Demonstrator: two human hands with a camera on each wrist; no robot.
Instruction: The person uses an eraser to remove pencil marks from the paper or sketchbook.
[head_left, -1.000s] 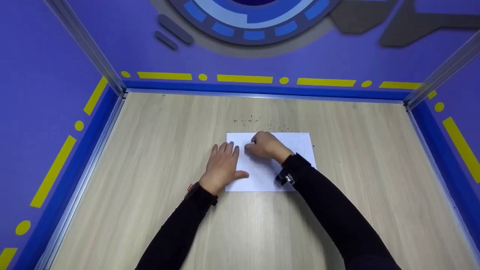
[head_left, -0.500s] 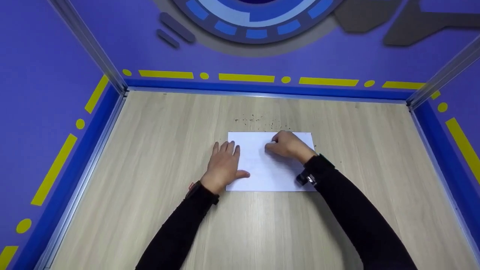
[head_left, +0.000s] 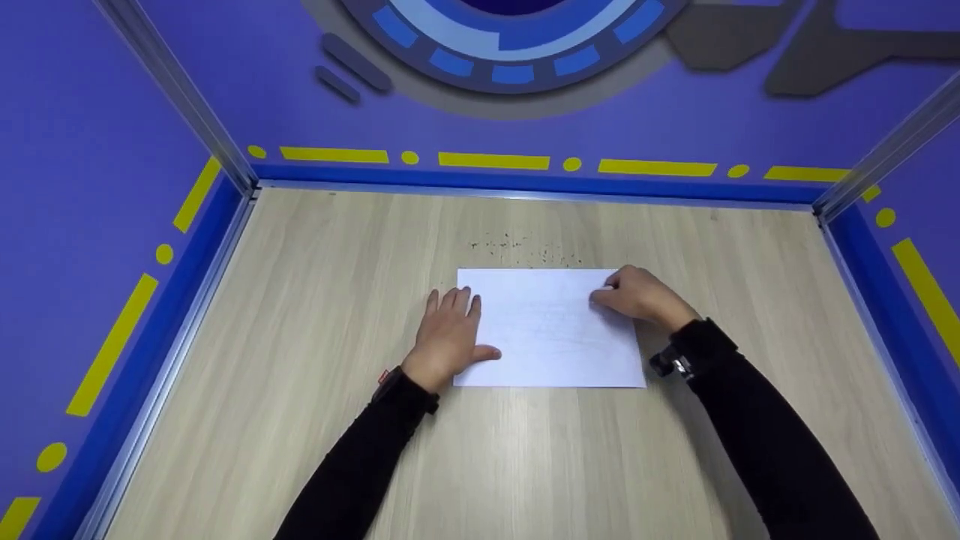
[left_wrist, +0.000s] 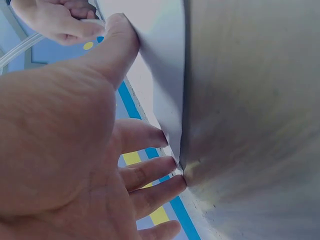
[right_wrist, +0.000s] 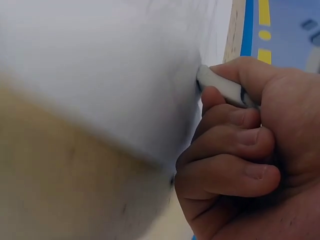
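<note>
A white sheet of paper [head_left: 551,341] with faint grey marks lies on the wooden table. Across its left edge my left hand [head_left: 444,336] rests with straight, spread fingers, the thumb reaching onto the sheet. At the upper right corner of the paper, my right hand [head_left: 641,296] pinches a small white eraser [right_wrist: 225,86] between thumb and forefinger. The other fingers curl into the palm, as the right wrist view shows. The eraser has dark smudges, and its tip is right at the paper's surface. Its back end is hidden in the hand.
Dark crumbs [head_left: 506,244] are scattered on the table [head_left: 360,247] just beyond the paper's far edge. Blue panels with yellow dashes [head_left: 495,160] wall in the back and both sides, joined by metal corner posts [head_left: 214,142].
My right hand has slid steadily rightward with the eraser, from the left part of the sheet to its right edge. The left hand stays in place on the paper.
</note>
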